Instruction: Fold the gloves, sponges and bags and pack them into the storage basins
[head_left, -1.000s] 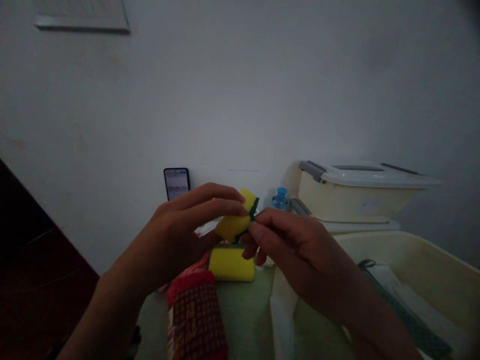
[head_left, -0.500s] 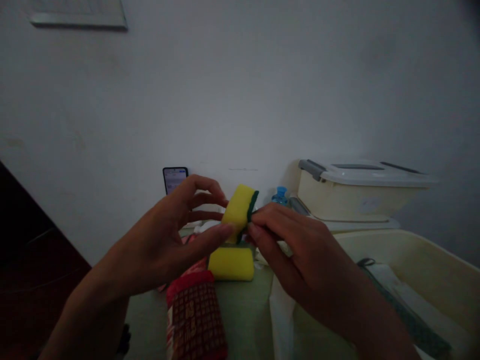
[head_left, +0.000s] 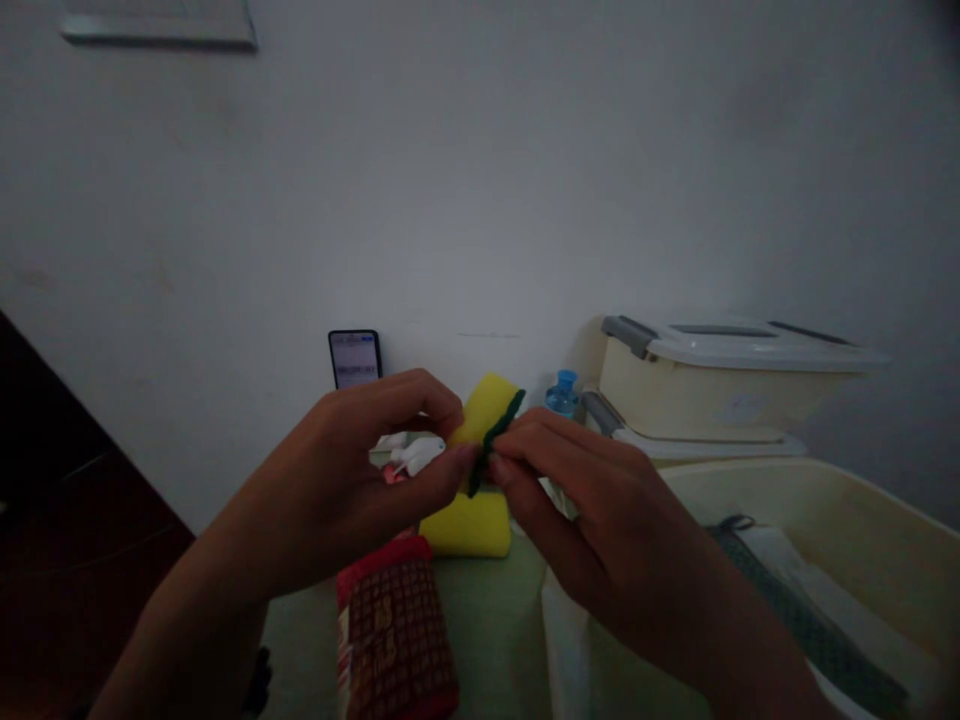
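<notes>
A yellow sponge [head_left: 489, 402] with a dark green scouring side is held up in front of me, tilted, between both hands. My left hand [head_left: 352, 480] is closed on its yellow side, thumb and fingers pinching it. The fingertips of my right hand [head_left: 592, 510] pinch the green edge from the other side. Just below lies a second yellow sponge [head_left: 469, 527] on the table. A dark red patterned package [head_left: 401, 635] rests under my left wrist.
A phone [head_left: 356, 358] leans against the wall. Behind my right hand are a blue bottle [head_left: 562, 394] and a lidded cream storage box [head_left: 705, 390]. At the right, an open cream bin [head_left: 840, 500] holds a dark green and white item. A white object [head_left: 420, 455] sits behind my left hand.
The sponge has tilted further to the right, and the left fingers have curled in closer round it. The right hand keeps its pinch on the green side.
</notes>
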